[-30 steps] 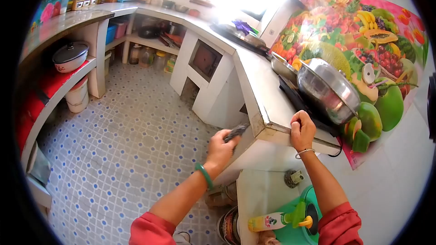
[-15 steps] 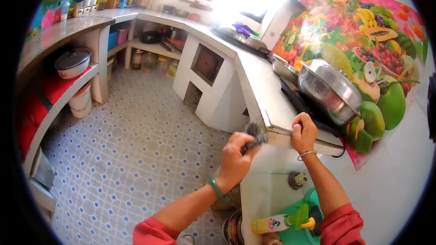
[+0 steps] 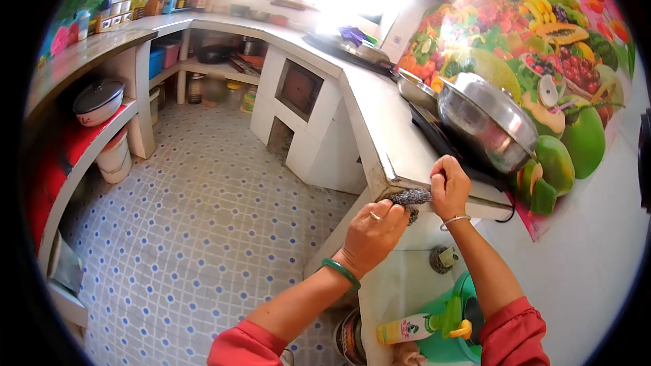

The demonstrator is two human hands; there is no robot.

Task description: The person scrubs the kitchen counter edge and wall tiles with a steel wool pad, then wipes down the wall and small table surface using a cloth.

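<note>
My left hand (image 3: 374, 234), with a ring and a green bangle on its wrist, grips a dark grey wire scourer (image 3: 411, 197) against the front corner edge of the white counter (image 3: 395, 146). Close to the scourer's right end, my right hand (image 3: 449, 186) is closed at the counter's edge, a silver bracelet on its wrist. What its fingers hold, if anything, is hidden. Behind my right hand a metal basin (image 3: 485, 122) leans tilted above a black flat appliance (image 3: 434, 137).
Below the counter lies a sink area with a yellow-labelled bottle (image 3: 407, 329), a green basin (image 3: 441, 349) and a drain fitting (image 3: 443, 259). A lidded pot (image 3: 99, 103) stands on the left shelf, a white bucket (image 3: 115, 159) under it.
My left hand has moved right and up with the scourer, from beside the counter's corner onto its front edge near my right hand. My right hand has stayed at the edge. The view has shifted slightly.
</note>
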